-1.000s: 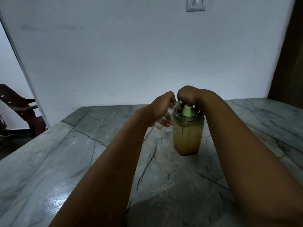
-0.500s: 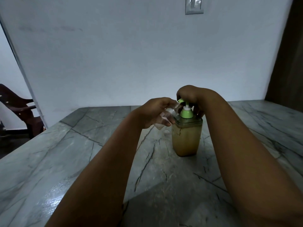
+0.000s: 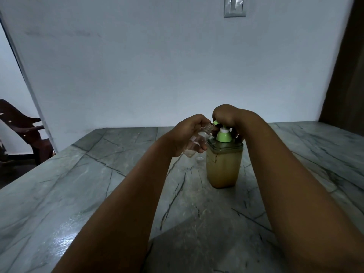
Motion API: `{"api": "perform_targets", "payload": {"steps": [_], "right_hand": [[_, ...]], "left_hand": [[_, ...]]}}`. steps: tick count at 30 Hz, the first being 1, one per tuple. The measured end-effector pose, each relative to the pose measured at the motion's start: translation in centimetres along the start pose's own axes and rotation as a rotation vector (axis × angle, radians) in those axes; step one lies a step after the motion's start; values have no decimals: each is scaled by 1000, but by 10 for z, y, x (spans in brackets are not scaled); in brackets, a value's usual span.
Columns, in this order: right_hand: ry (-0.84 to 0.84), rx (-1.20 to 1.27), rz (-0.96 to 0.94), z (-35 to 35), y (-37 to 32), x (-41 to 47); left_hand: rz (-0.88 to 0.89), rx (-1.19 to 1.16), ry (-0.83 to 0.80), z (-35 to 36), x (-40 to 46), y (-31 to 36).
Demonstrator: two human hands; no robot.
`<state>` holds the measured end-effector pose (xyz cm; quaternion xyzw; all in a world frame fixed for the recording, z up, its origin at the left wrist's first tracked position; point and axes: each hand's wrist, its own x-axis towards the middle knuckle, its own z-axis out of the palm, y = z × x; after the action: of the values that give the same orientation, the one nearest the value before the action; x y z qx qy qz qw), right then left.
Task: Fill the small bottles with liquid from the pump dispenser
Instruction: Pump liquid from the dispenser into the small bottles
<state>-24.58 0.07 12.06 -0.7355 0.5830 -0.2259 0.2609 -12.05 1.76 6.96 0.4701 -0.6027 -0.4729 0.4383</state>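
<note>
Two bare forearms reach forward over one grey veined stone table (image 3: 65, 196), ending in two hands side by side near the far middle of the slab.

Left hand (image 3: 187, 134): fingers curled round one small clear bottle (image 3: 198, 141), held tilted with its open threaded neck up and to the right, toward the right hand. The bottle base points down-left, below the palm. How much liquid it holds cannot be told.

Right hand (image 3: 226, 117): curled over the top of one pump dispenser (image 3: 223, 164), fingers wrapped around the green pump head (image 3: 216, 123). The green spout tip shows just left of this hand, touching or nearly touching the bottle neck; which of the two cannot be told.

Directly beneath the right hand: white pump stem and green collar, then a clear square-shouldered body about three-quarters full of yellowish-brown liquid, standing upright on the table.

Below the left hand, just left of the dispenser body: one small pale round object (image 3: 200, 159) lying on the table, too small to identify.

Beyond both hands: one plain white wall (image 3: 157, 66) bearing one switch plate (image 3: 234, 6) high above the right hand. Far left of the left hand: one dark brown chair (image 3: 21, 131) past the wall edge. Far right: one dark vertical panel (image 3: 348, 71).
</note>
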Motion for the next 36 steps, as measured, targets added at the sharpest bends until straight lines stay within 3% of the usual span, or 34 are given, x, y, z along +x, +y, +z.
{"api": "perform_targets", "payload": {"steps": [9,13,23,29,36], "right_hand": [[-101,-44,-29,-7,2,-8],[-124,51,7,-9,5,-6],[-6,31,-25,1,3,-2],[-78,-47,-33,3,4,-1],[-149,170,55,-5,10,2]], "left_hand": [[-10,-10,18,-1,0,-2],[-5,-15,27,-1,2,-2],[-8,17,37,-1,2,-1],[-9,55,44,0,0,0],[10,55,37,0,0,-1]]}}
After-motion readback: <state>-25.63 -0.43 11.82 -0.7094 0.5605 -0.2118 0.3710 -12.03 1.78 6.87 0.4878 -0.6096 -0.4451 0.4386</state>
